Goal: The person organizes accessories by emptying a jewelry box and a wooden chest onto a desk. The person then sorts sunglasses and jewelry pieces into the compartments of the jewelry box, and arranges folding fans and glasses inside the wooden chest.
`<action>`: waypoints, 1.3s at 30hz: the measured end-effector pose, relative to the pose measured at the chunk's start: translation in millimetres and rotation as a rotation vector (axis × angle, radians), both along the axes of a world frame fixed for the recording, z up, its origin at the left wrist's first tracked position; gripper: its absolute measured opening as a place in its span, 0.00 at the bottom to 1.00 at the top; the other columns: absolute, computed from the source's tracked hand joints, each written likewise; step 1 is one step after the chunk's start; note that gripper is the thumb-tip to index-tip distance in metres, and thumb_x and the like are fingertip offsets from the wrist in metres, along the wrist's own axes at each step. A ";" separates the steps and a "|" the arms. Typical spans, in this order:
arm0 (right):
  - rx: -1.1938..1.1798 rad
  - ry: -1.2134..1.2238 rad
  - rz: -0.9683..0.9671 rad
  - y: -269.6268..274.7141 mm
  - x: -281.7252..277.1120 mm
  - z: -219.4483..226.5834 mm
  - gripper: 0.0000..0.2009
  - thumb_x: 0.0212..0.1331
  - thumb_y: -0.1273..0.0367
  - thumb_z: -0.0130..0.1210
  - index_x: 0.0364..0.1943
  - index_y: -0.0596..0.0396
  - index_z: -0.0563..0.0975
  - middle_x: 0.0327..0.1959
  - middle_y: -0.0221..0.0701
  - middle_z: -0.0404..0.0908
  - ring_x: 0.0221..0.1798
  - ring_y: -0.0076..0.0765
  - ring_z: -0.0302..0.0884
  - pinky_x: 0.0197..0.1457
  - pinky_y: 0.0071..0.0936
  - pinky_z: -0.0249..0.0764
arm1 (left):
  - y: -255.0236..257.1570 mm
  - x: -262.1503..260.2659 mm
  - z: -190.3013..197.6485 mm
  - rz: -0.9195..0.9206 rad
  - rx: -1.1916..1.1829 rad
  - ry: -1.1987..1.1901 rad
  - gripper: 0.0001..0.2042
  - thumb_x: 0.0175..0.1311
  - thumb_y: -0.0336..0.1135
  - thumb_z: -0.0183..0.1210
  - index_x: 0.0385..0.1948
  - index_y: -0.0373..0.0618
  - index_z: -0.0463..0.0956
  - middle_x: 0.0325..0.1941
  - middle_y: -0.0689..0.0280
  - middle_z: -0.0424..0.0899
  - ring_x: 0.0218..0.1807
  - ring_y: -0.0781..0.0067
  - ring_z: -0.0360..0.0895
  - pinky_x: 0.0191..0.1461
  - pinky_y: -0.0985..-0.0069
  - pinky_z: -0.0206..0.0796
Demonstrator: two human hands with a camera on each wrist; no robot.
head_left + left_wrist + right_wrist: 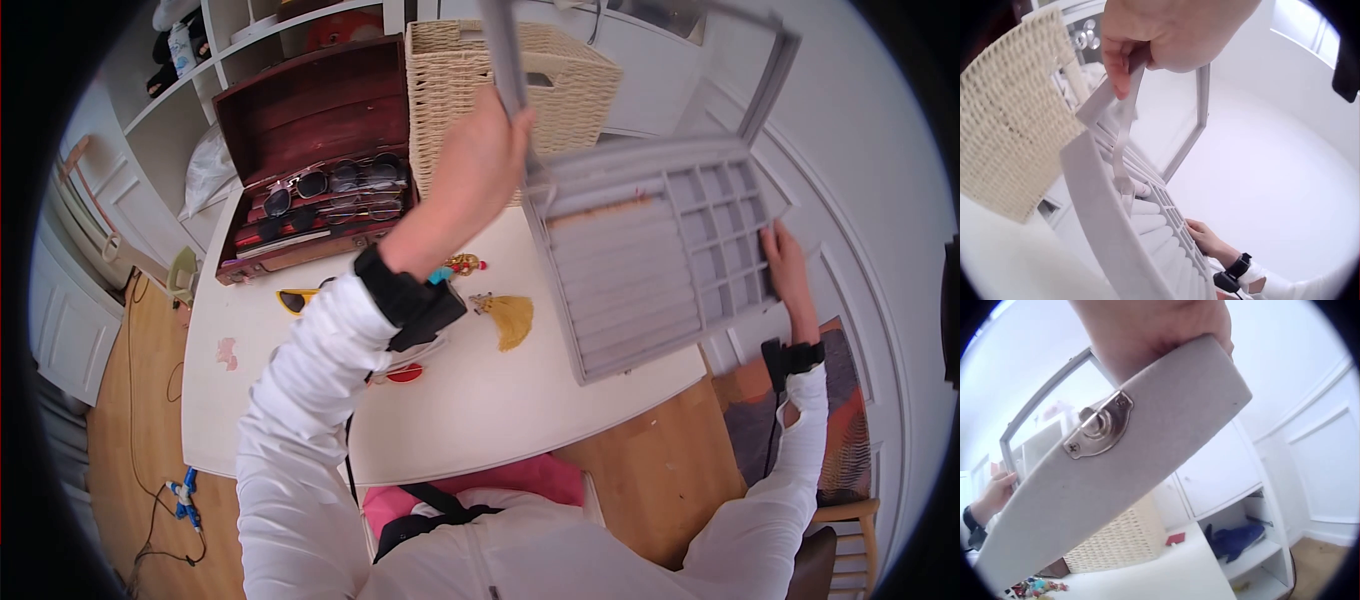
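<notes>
A grey velvet jewelry box (625, 290), with ring rolls and a grid of small compartments, is held tilted above the table's right side. My left hand (475, 160) grips the edge of its raised, framed clear lid (770, 90). In the left wrist view, the fingers of my left hand (1179, 31) curl around the lid frame, beside a ribbon strap (1124, 137) joining lid and box. My right hand (790, 270) holds the box's opposite side. Up close in the right wrist view, a metal clasp (1100, 428) sits on the outer wall, below my right hand (1166, 325).
On the white table (450, 430) lie a yellow tassel (508, 318), beaded jewelry (463, 264), yellow sunglasses (293, 300) and red-lensed glasses (405, 373). Behind stand a dark red wooden case (315, 110) holding several sunglasses and a woven basket (450, 110). A wooden chair (850, 512) is at lower right.
</notes>
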State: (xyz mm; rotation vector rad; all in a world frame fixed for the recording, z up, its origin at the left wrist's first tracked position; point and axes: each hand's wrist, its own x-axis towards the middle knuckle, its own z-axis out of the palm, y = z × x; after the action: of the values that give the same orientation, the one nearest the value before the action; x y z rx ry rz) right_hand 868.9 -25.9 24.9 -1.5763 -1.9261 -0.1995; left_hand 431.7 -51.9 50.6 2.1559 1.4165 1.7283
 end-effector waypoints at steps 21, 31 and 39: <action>-0.339 -0.104 0.217 45.6 -89.5 -141.0 0.16 0.57 0.70 0.49 0.51 0.58 0.68 0.42 0.51 0.75 0.45 0.58 0.73 0.49 0.43 0.69 | 52.2 -84.8 -94.0 -0.114 -0.742 -0.022 0.14 0.65 0.33 0.50 0.36 0.24 0.67 0.25 0.50 0.79 0.21 0.63 0.81 0.22 0.73 0.74; -0.473 0.004 0.139 -3.3 -125.9 -136.2 0.18 0.58 0.71 0.48 0.53 0.58 0.67 0.30 0.49 0.77 0.34 0.54 0.76 0.37 0.41 0.70 | -34.1 -108.3 -107.4 0.331 -0.443 0.606 0.20 0.55 0.41 0.60 0.40 0.31 0.69 0.48 0.50 0.71 0.54 0.51 0.68 0.49 0.57 0.64; -0.434 -0.009 0.102 -10.2 -122.3 -138.4 0.18 0.59 0.71 0.48 0.54 0.55 0.67 0.24 0.44 0.75 0.28 0.51 0.75 0.33 0.40 0.68 | -23.0 -107.4 -134.9 -0.017 -0.798 0.904 0.31 0.57 0.55 0.54 0.53 0.36 0.66 0.57 0.55 0.66 0.64 0.53 0.57 0.61 0.55 0.53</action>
State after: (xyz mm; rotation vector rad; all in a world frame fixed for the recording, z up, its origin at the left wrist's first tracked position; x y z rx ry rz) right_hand 746.6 -36.2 -113.5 -1.7365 -2.1516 0.2737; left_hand 324.3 -74.9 -84.3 2.3999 1.7483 -0.0244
